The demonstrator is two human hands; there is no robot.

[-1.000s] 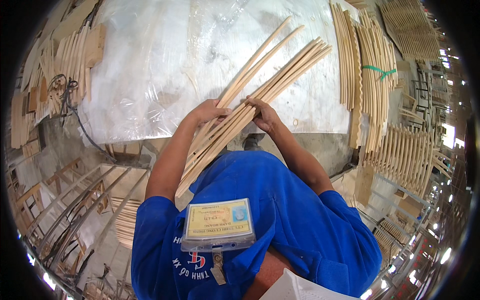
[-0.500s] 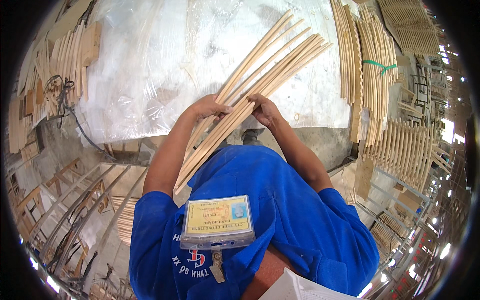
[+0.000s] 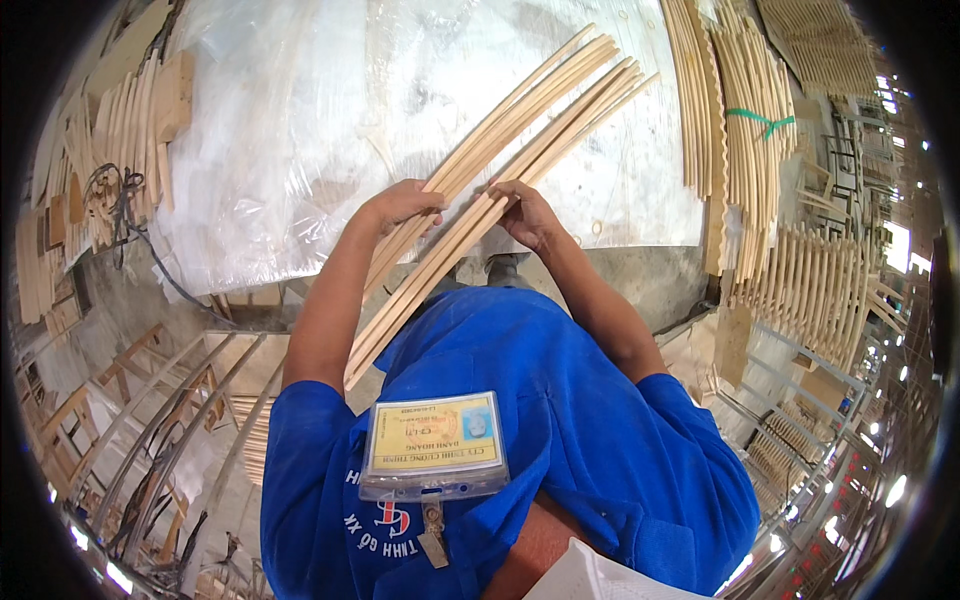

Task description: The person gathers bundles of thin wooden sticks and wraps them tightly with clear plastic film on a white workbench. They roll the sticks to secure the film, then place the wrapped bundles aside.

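Observation:
Two bunches of long, thin, slightly curved wooden sticks slant across in front of my body, over the near edge of the plastic-covered table (image 3: 270, 150). My left hand (image 3: 405, 206) is closed around the left bunch of wooden sticks (image 3: 520, 106). Gripped in my right hand (image 3: 525, 215) is the right bunch of wooden sticks (image 3: 570, 125), its lower ends reaching down beside my left forearm. A narrow gap parts the two bunches. Some fingers of both hands are hidden behind the sticks.
Stacked sticks with a green tie (image 3: 762, 124) lie along the table's right side. Wooden pieces (image 3: 130, 115) and a dark cable (image 3: 125, 200) are at the left. Metal racks (image 3: 190, 400) stand lower left, with a slatted wooden stack (image 3: 800, 285) at right.
The sticks, fanned out half a second ago, are now gathered into two tidier bunches with a clearer gap. My left hand has shifted slightly up and left.

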